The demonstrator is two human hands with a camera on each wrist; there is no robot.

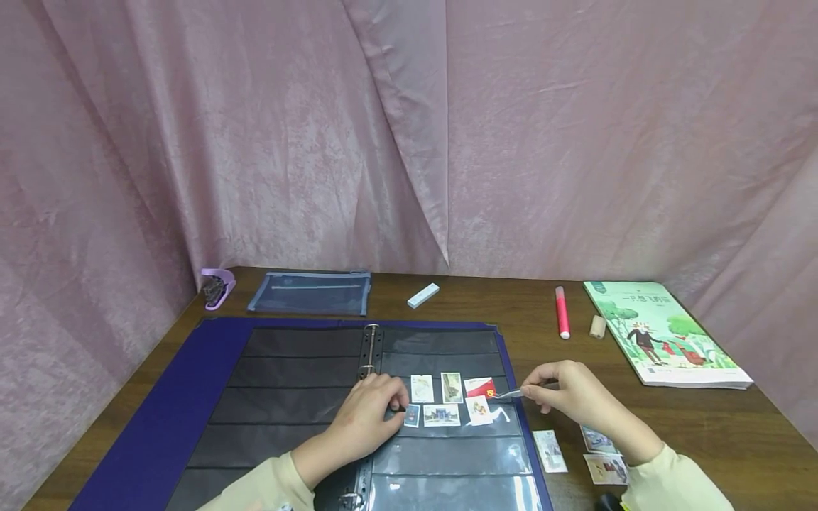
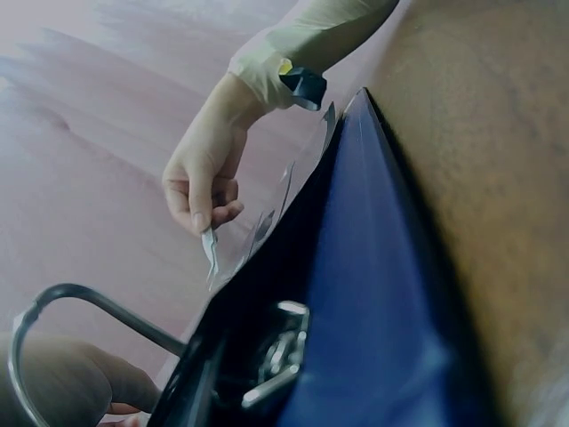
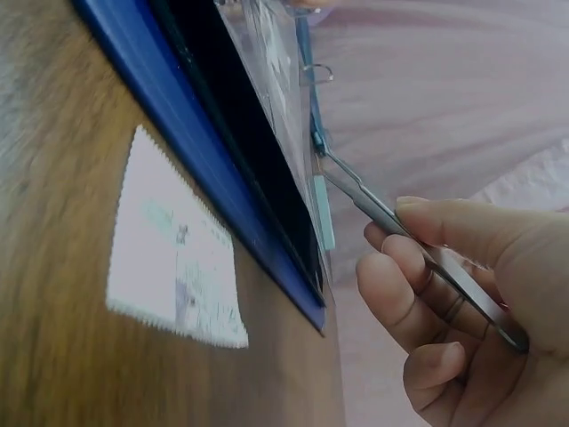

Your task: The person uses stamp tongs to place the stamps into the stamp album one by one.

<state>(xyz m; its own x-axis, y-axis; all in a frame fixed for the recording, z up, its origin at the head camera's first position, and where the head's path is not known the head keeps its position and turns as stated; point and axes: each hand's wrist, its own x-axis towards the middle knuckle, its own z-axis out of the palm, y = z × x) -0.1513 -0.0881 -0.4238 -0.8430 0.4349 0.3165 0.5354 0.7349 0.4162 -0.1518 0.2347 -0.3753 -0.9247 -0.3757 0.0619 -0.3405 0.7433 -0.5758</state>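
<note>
pinching slim tweezers (image 3: 467, 287), the right hand (image 1: 565, 390) has their tips at the red stamp (image 1: 478, 386) on the album page (image 1: 450, 455); contact unclear. left hand (image 1: 366, 415) beside small blue stamp (image 1: 412, 416); cannot tell whether it grips anything. red stamp probably feather-light, easily creased; best held flat, near an edge, softly.

The head view is bright and evenly lit, with only soft shading in the folds of the curtain (image 1: 287, 142). Hard white glare breaks across the near rows of the pocket page (image 1: 456, 454). Both wrist views are dimmer and hazy — in the left one the wooden table (image 2: 507, 160) smears out of focus; in the right one the stamp (image 3: 173, 253) looks washed out, while the tweezers (image 3: 464, 282) stay fairly crisp.
</note>
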